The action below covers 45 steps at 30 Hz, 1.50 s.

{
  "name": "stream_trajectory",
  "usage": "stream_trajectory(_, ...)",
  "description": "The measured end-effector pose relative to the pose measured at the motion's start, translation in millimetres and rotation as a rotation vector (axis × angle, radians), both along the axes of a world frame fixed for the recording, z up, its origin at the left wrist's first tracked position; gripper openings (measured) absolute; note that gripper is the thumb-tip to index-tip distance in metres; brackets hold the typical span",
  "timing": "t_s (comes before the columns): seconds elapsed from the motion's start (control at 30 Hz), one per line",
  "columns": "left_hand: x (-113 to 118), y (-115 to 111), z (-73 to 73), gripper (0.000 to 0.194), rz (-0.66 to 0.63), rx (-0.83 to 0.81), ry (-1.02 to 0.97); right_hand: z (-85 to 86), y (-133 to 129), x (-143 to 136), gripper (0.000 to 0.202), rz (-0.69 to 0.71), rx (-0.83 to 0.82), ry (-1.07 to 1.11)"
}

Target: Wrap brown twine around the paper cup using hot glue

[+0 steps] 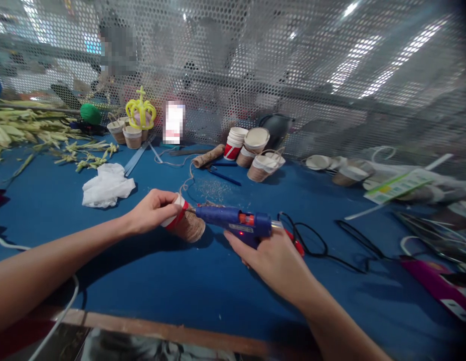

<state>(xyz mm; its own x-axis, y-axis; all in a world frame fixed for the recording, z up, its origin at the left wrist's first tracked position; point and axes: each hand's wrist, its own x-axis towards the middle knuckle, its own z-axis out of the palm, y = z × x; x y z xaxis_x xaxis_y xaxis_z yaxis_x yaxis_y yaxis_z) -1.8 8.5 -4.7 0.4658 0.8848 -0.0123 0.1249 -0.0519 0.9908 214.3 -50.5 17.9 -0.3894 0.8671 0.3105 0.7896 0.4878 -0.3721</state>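
Observation:
My left hand (155, 209) grips the rim of a paper cup (189, 225) tilted on its side. Brown twine is wound around most of the cup, and a red-and-white band shows near the rim. In my right hand (272, 250) is a blue glue gun (233, 220) with a small red light lit. The gun's nozzle meets the cup at the border of the red band and the twine. From the cup a loose strand of twine (187, 183) runs back to a twine roll (209, 156).
Twine-wrapped cups (261, 168) and a stack of red-and-white cups (236, 143) stand at the back. A crumpled white tissue (108, 185) lies left, near dried husks (25, 125). The gun's black cord (315, 250) trails right toward a purple power strip (436, 286). A perforated metal screen (217, 65) closes the rear.

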Motion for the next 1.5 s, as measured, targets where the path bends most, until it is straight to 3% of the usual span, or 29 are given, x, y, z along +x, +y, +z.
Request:
stream_trajectory(0.33,3,-1,2.7,0.018,0.056,-0.054,-0.011,6.9,-6,-3,0.018,0.031,0.038,-0.019)
stream_trajectory(0.53,4,-1,2.7,0.016,0.057,-0.077,-0.041,12.0,-10,-9,0.015,-0.011,-0.058,0.055)
stream_trajectory(0.77,3,0,1.1,0.017,0.045,-0.051,-0.028,6.7,-5,-1,0.017,0.006,0.002,0.011)
stream_trajectory(1.07,4,0,1.9,0.014,0.082,-0.075,-0.041,-2.4,-12,-8,0.003,-0.052,-0.088,0.065)
stream_trajectory(1.33,4,0,2.4,0.015,0.071,-0.043,-0.015,10.6,-8,-8,0.012,-0.034,-0.099,0.144)
stream_trajectory(1.5,3,-1,1.1,0.016,0.039,-0.035,-0.034,10.0,-8,-7,0.013,-0.018,-0.104,0.098)
